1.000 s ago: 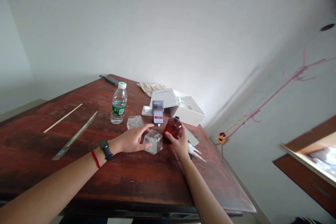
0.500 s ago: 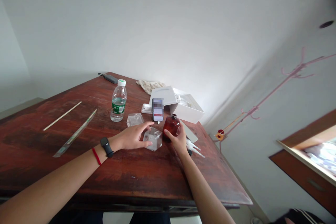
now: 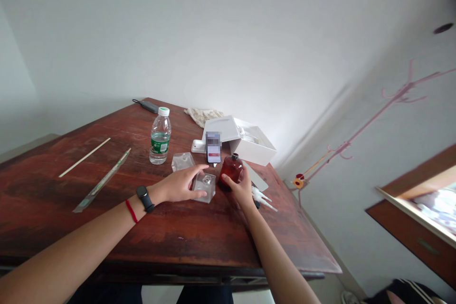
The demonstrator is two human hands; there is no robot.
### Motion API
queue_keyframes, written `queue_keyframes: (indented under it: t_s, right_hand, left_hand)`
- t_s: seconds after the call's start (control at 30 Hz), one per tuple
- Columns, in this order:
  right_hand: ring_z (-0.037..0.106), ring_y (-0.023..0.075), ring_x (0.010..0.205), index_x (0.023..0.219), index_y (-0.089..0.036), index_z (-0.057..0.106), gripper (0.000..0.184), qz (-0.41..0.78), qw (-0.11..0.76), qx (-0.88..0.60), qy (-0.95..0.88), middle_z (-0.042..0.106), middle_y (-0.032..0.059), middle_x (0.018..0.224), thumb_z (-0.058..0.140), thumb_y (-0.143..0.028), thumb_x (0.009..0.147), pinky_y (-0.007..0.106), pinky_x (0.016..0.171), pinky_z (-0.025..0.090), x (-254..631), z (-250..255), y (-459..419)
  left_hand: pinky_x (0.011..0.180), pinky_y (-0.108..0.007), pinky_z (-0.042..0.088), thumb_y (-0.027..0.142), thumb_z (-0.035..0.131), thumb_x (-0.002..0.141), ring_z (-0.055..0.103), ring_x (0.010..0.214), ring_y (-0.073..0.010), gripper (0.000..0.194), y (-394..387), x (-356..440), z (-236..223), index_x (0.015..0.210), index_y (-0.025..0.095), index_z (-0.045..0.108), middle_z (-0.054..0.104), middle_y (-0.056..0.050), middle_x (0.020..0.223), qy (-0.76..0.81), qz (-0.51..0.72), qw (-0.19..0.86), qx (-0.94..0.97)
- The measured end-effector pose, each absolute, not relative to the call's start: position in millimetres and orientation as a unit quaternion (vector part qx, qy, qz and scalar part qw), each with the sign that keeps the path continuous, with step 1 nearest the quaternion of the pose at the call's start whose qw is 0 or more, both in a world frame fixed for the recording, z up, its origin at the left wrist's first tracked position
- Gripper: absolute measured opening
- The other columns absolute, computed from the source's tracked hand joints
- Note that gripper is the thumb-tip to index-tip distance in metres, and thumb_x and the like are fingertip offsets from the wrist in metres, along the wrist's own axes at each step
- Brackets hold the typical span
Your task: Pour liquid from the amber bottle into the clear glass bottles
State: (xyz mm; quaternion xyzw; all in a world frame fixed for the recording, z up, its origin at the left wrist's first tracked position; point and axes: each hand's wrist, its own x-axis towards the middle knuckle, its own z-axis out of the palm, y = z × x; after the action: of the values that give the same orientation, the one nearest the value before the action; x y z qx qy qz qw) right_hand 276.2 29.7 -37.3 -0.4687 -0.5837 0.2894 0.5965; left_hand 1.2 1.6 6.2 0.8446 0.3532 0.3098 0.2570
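Note:
My right hand [image 3: 243,189] is wrapped round an amber bottle [image 3: 231,168] with an open dark neck, its thumb across the front; the bottle stands almost upright. To its left, my left hand [image 3: 183,184] curves round a clear square bottle [image 3: 204,186], thumb at the front and fingers behind; how firmly it grips is hard to see. Another clear bottle [image 3: 183,161] is just behind my left hand. White pump tops [image 3: 261,194] lie right of my right hand, partly hidden by it. A phone [image 3: 213,147] leans upright behind the bottles.
A water bottle [image 3: 160,137] with a green label stands left of the clear bottles. Farther left lie a thin stick [image 3: 84,157] and a wrapped one [image 3: 103,179]. White boxes [image 3: 256,152], a cloth [image 3: 203,116] and a grey device [image 3: 148,106] are at the back.
The clear bottle at my left hand has turned and shifted slightly left, into the curve of the hand. My right hand keeps its hold on the amber bottle.

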Motion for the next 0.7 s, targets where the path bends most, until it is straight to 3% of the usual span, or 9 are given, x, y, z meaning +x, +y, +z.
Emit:
queue_keyframes:
  t_s: [0.23, 0.43, 0.57, 0.7]
  right_hand:
    - [0.065, 0.0381, 0.135, 0.146, -0.025, 0.053, 0.083, 0.291, 0.585, -0.455, -0.605, 0.069, 0.0155, 0.145, 0.09, -0.046, 0.075, 0.057, 0.114, 0.053, 276.0, -34.6, 28.9]
    - [0.064, 0.0377, 0.136, 0.146, -0.025, 0.054, 0.079, 0.288, 0.56, -0.46, -0.626, 0.067, 0.0149, 0.147, 0.088, -0.047, 0.077, 0.058, 0.119, 0.048, 277.9, -34.5, 28.9]
    - [0.057, 0.0385, 0.144, 0.157, -0.027, 0.042, 0.102, 0.254, 0.528, -0.475, -0.657, 0.061, 0.0142, 0.153, 0.094, -0.043, 0.07, 0.059, 0.126, 0.038, 279.3, -35.5, 27.2]
    - [0.053, 0.0386, 0.148, 0.161, -0.026, 0.032, 0.112, 0.221, 0.488, -0.481, -0.694, 0.056, 0.0165, 0.157, 0.094, -0.04, 0.069, 0.059, 0.127, 0.036, 279.1, -36.2, 25.7]
  left_hand:
    - [0.088, -0.038, 0.059, 0.047, 0.08, 0.088, 0.075, 0.104, -0.0299, 0.073, 1.3, 1.3, 7.2, 0.152, 0.026, 0.051, 0.072, -0.011, 0.138, 0.334, 0.344, 0.252, 0.84]
    - [0.082, -0.037, 0.059, 0.047, 0.078, 0.09, 0.073, 0.094, -0.0269, 0.066, 3.7, 3.1, 3.1, 0.148, 0.024, 0.055, 0.072, -0.011, 0.135, 0.335, 0.361, 0.247, 0.835]
    - [0.076, -0.036, 0.059, 0.047, 0.078, 0.091, 0.071, 0.083, -0.0237, 0.064, 4.8, 4.2, 0.4, 0.146, 0.023, 0.057, 0.073, -0.012, 0.13, 0.336, 0.36, 0.248, 0.834]
    - [0.095, -0.044, 0.059, 0.044, 0.077, 0.092, 0.072, 0.111, -0.0316, 0.064, 3.5, 4.9, -0.3, 0.148, 0.023, 0.055, 0.071, -0.014, 0.139, 0.326, 0.364, 0.255, 0.834]
